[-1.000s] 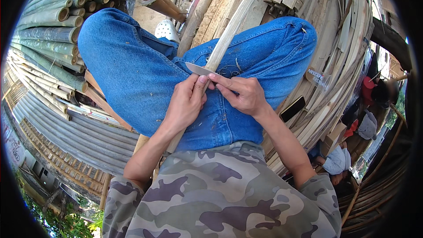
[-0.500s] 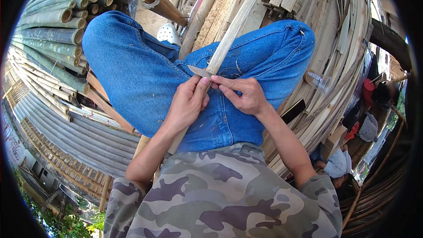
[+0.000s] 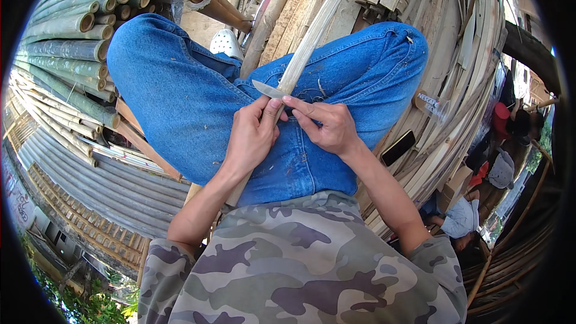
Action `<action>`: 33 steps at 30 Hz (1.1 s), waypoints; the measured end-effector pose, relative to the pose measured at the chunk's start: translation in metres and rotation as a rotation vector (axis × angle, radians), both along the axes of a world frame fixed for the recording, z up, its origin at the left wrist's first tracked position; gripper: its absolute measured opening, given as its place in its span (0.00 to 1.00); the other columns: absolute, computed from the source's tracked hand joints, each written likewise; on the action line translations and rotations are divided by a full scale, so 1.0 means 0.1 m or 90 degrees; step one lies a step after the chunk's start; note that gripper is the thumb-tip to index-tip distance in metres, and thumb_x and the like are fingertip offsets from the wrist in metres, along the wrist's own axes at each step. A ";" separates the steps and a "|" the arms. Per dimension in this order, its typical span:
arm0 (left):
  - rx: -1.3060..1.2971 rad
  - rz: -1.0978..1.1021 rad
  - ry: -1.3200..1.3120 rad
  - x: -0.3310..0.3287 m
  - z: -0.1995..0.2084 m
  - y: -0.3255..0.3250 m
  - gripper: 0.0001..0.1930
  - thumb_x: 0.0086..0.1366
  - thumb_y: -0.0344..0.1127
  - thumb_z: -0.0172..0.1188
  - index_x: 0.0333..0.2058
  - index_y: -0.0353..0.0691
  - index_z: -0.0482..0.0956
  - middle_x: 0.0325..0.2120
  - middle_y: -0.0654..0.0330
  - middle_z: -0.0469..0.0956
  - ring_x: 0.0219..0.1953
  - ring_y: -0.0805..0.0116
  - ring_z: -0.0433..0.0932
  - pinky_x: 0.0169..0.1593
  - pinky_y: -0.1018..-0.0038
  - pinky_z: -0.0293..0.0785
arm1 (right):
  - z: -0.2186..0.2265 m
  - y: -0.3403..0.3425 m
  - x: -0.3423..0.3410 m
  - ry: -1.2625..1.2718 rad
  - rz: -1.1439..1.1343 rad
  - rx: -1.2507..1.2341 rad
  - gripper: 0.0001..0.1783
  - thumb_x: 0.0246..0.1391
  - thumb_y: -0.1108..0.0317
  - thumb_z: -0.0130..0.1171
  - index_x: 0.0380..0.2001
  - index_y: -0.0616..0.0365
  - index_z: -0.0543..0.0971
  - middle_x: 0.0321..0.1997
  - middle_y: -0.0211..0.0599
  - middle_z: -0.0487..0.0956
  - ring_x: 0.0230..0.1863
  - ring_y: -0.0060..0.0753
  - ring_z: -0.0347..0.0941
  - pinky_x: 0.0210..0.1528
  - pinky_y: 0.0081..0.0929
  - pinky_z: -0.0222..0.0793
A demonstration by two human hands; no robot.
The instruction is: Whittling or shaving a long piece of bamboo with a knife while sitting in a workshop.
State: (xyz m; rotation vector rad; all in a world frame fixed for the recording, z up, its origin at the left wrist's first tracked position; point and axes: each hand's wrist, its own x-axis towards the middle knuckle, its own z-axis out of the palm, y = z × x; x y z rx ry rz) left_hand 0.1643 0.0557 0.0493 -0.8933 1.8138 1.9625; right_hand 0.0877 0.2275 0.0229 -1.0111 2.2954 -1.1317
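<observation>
A long pale bamboo strip (image 3: 300, 63) slants across my lap, its far part split into fine slivers and its near end passing by my waist. My left hand (image 3: 251, 133) is closed around the strip, thumb up beside the blade. Pinched in my right hand (image 3: 331, 127) is a small knife (image 3: 268, 89), its blade lying across the strip and pointing left. The knife's handle is hidden by my right fingers. Both hands nearly touch at the strip, above my blue jeans (image 3: 174, 102).
Cut green bamboo poles (image 3: 66, 48) are stacked at far left. An upright bamboo tube (image 3: 219, 7) stands ahead. Split bamboo slats (image 3: 444, 84) lie at right, with a black phone (image 3: 398, 148) and a clear plastic cup (image 3: 429, 103) on them. Another person (image 3: 461, 221) is at far right.
My hands and the knife have shifted slightly up and left in the view, and the blade catches more light. The grip on the strip and knife is the same.
</observation>
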 end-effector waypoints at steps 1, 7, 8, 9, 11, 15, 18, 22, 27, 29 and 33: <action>0.004 0.000 -0.005 0.01 -0.02 0.00 0.19 0.75 0.42 0.48 0.33 0.32 0.77 0.15 0.66 0.72 0.16 0.82 0.67 0.19 0.79 0.62 | -0.01 0.00 0.01 0.008 -0.005 -0.001 0.21 0.53 0.74 0.63 0.52 0.48 0.82 0.23 0.42 0.81 0.17 0.35 0.76 0.21 0.29 0.70; 0.097 0.051 -0.020 -0.04 -0.01 0.04 0.19 0.76 0.44 0.46 0.38 0.33 0.78 0.18 0.66 0.71 0.15 0.82 0.65 0.18 0.81 0.60 | -0.20 -0.03 0.01 0.098 -0.072 -0.039 0.22 0.56 0.67 0.63 0.55 0.40 0.80 0.13 0.33 0.72 0.13 0.31 0.70 0.17 0.31 0.68; 0.108 0.055 -0.005 -0.02 -0.04 0.04 0.19 0.76 0.43 0.46 0.39 0.33 0.79 0.18 0.65 0.73 0.14 0.82 0.66 0.18 0.81 0.61 | -0.20 -0.04 0.00 0.092 -0.074 -0.070 0.22 0.56 0.67 0.62 0.55 0.40 0.80 0.13 0.33 0.72 0.13 0.31 0.70 0.17 0.31 0.68; 0.107 0.056 -0.004 0.01 -0.07 0.02 0.19 0.76 0.43 0.46 0.39 0.33 0.79 0.18 0.65 0.73 0.14 0.82 0.66 0.18 0.81 0.61 | -0.16 -0.03 0.00 0.093 -0.074 -0.071 0.22 0.56 0.67 0.62 0.55 0.40 0.80 0.13 0.33 0.72 0.13 0.31 0.70 0.17 0.31 0.68; 0.158 0.043 -0.016 0.07 -0.10 -0.04 0.17 0.75 0.42 0.45 0.44 0.34 0.78 0.20 0.64 0.74 0.15 0.82 0.66 0.19 0.82 0.61 | -0.05 0.01 0.01 0.000 0.027 -0.037 0.22 0.54 0.74 0.62 0.53 0.48 0.81 0.25 0.40 0.83 0.19 0.33 0.77 0.22 0.28 0.71; 0.244 0.124 0.021 0.06 -0.06 -0.02 0.17 0.75 0.40 0.44 0.46 0.35 0.77 0.19 0.65 0.73 0.17 0.82 0.67 0.20 0.83 0.61 | -0.03 0.01 0.02 -0.011 0.010 -0.047 0.20 0.54 0.74 0.62 0.51 0.48 0.82 0.30 0.40 0.85 0.21 0.33 0.79 0.24 0.27 0.73; 0.209 0.052 0.017 0.08 -0.06 -0.02 0.16 0.75 0.40 0.44 0.49 0.34 0.74 0.21 0.65 0.72 0.19 0.81 0.67 0.22 0.85 0.60 | -0.01 0.01 0.01 -0.027 0.013 -0.009 0.19 0.54 0.74 0.62 0.50 0.49 0.83 0.33 0.42 0.85 0.23 0.34 0.81 0.25 0.27 0.75; 0.157 0.003 0.011 0.07 -0.03 -0.03 0.20 0.76 0.43 0.46 0.58 0.36 0.71 0.20 0.67 0.72 0.19 0.83 0.66 0.22 0.85 0.61 | 0.02 -0.01 0.00 -0.033 0.002 -0.013 0.19 0.54 0.73 0.62 0.50 0.51 0.83 0.32 0.42 0.85 0.25 0.36 0.82 0.26 0.27 0.75; 0.109 -0.032 0.019 0.07 -0.04 -0.04 0.24 0.77 0.45 0.44 0.63 0.37 0.66 0.20 0.67 0.72 0.19 0.83 0.65 0.22 0.85 0.60 | 0.04 -0.02 0.00 -0.043 -0.004 -0.015 0.19 0.54 0.74 0.62 0.50 0.52 0.83 0.32 0.43 0.85 0.25 0.37 0.82 0.26 0.27 0.76; 0.171 0.022 0.001 0.07 -0.04 -0.05 0.22 0.77 0.47 0.45 0.57 0.35 0.72 0.20 0.66 0.72 0.18 0.83 0.65 0.21 0.85 0.59 | 0.08 -0.02 0.00 -0.048 0.010 0.050 0.19 0.53 0.74 0.62 0.50 0.53 0.83 0.32 0.44 0.85 0.26 0.36 0.82 0.27 0.27 0.76; 0.095 -0.038 -0.030 0.04 -0.05 -0.06 0.21 0.76 0.48 0.44 0.46 0.35 0.76 0.20 0.66 0.72 0.16 0.83 0.64 0.19 0.83 0.58 | -0.05 -0.02 0.03 -0.032 -0.004 -0.026 0.19 0.53 0.75 0.62 0.50 0.53 0.83 0.32 0.44 0.85 0.25 0.36 0.82 0.27 0.27 0.76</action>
